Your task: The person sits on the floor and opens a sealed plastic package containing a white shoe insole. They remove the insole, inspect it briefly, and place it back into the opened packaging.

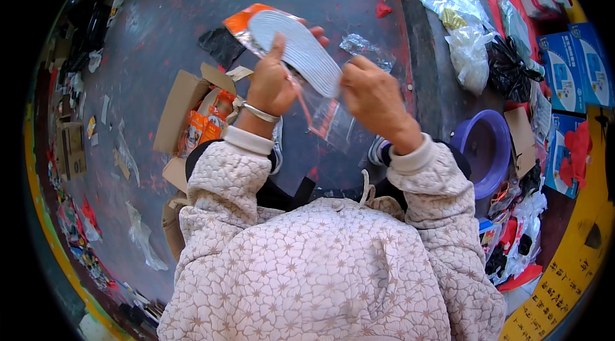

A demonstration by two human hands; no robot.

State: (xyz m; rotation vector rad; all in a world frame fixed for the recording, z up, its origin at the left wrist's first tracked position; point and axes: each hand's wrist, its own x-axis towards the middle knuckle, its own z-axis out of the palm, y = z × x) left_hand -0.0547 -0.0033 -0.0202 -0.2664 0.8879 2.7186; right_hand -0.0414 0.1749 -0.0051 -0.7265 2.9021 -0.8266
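Note:
My left hand [272,81] grips a pale grey ribbed insole [295,46], thumb on top and fingertips showing past its far edge. Behind the insole is an orange printed packet [246,17] with a shiny edge, held in the same grip. A clear plastic bag with a reddish edge [330,126] hangs below the insole, between my hands. My right hand [378,94] is closed at the insole's right end, its fingers curled in. What they pinch is hidden.
An open cardboard box [176,110] with orange packets stands left of my legs. On the right are a purple basin [483,154], clear plastic bags [467,53], a black bag [509,72] and blue boxes [564,75]. Plastic scraps [141,235] lie on the floor.

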